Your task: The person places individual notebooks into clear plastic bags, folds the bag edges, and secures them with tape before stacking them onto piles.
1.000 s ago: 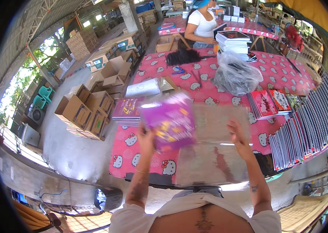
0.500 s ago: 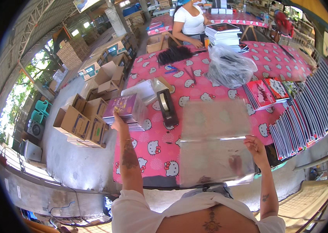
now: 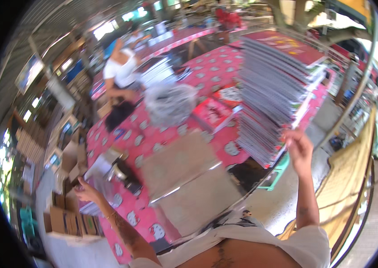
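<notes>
Over the stack of purple books (image 3: 91, 209) at the left table edge is my left hand (image 3: 88, 192), its fingers apart with no object visible in them. My right hand (image 3: 301, 149) reaches out beside the near right end of a long row of spiral-bound notebooks (image 3: 267, 102). Its fingers are loosely bent and apart; motion blur hides whether they touch the notebooks. Clear plastic sheets (image 3: 189, 178) with a shiny crosswise fold lie on the table in front of me. A black tape dispenser (image 3: 126, 175) sits between the sheets and the purple stack.
Red-covered books (image 3: 213, 115) and a bundle of clear plastic (image 3: 171, 103) lie farther back on the pink patterned table (image 3: 171, 138). Another person (image 3: 122, 67) in white works at the far left. Cardboard boxes (image 3: 66, 221) stand left of the table, a green stool (image 3: 276, 174) under its right side.
The view has swung to the right. My right hand has left the plastic sheets and moved to the spiral-bound notebooks. My left hand stays at the purple books.
</notes>
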The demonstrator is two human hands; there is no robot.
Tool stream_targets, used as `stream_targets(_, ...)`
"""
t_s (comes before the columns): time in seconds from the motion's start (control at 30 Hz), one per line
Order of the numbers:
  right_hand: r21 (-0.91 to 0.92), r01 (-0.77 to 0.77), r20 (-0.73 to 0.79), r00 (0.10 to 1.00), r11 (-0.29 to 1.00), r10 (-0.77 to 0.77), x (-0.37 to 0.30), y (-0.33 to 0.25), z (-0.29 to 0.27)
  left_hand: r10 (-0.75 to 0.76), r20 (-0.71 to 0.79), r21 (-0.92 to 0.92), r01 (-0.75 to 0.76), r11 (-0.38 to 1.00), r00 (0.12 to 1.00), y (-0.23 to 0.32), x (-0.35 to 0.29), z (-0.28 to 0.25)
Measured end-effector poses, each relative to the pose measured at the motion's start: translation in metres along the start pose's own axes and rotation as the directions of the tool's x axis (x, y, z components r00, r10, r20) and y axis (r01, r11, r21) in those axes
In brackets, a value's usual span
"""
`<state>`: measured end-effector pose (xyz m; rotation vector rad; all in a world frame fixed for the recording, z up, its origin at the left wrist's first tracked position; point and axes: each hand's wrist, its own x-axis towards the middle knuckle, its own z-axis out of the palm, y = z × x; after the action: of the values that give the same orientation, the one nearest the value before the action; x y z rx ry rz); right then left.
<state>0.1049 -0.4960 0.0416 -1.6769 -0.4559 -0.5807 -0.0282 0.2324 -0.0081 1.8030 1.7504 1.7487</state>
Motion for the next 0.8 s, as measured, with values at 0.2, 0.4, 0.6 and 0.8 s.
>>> stream_targets(0.2, -0.072, 0.22, -0.341, 0.911, 0.973, -0.232, 0.139, 0.021, -0.124, 0.844, -0.192, -0.923, -0.385, 0.019, 0.502, 0.375, -0.241, -0.195)
stream_targets(0.4, 0.123, 0.108, 0.05, 0.992, 0.987, -0.115, 0.186, 0.041, -0.144, 0.948, -0.316, -0.945, -0.1, -0.311, 0.043, 0.503, -0.324, -0.235)
stream_targets(0.6, 0.148, 0.079, -0.026, 0.997, 0.986, -0.076, 0.186, 0.001, -0.143, 0.953, -0.295, -0.952, -0.062, -0.3, -0.074, 0.525, -0.345, -0.226)
stream_targets(0.8, 0.152, 0.062, 0.09, 0.993, 0.986, -0.076, 0.208, -0.018, -0.158, 0.959, -0.246, -0.968, 0.086, -0.235, -0.139, 0.535, -0.338, -0.223)
